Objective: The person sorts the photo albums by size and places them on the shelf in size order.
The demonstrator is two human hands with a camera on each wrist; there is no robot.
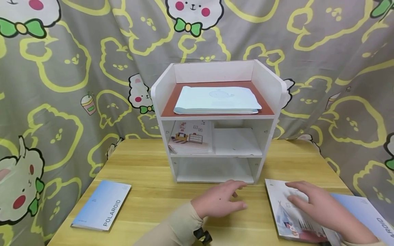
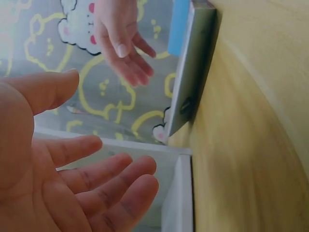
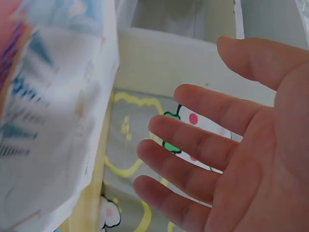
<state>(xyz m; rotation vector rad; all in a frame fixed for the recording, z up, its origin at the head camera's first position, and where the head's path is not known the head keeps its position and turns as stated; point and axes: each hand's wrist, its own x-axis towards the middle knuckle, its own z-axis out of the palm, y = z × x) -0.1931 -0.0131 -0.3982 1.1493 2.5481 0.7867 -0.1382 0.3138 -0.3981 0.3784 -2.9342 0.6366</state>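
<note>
My left hand [image 1: 218, 201] hovers over the table before the shelf, fingers relaxed and nothing held. In the left wrist view its palm [image 2: 43, 188] and spread fingers are bare. My right hand [image 1: 323, 208] hangs above a flat white item [image 1: 284, 218], like a book or pack, printed with a tent scene. That item lies on the table at the right, partly over a blue POLAROID book [image 1: 354, 201]. In the right wrist view the right hand [image 3: 231, 145] is apart from the white item [image 3: 67, 106], with its fingers loosely extended.
A white shelf unit [image 1: 267, 150] stands at the back of the wooden table [image 1: 147, 205]. A pale pack with a whale drawing [image 1: 215, 99] lies on its top; an illustrated book [image 1: 192, 136] is in the middle compartment. Another POLAROID book [image 1: 103, 205] lies at left.
</note>
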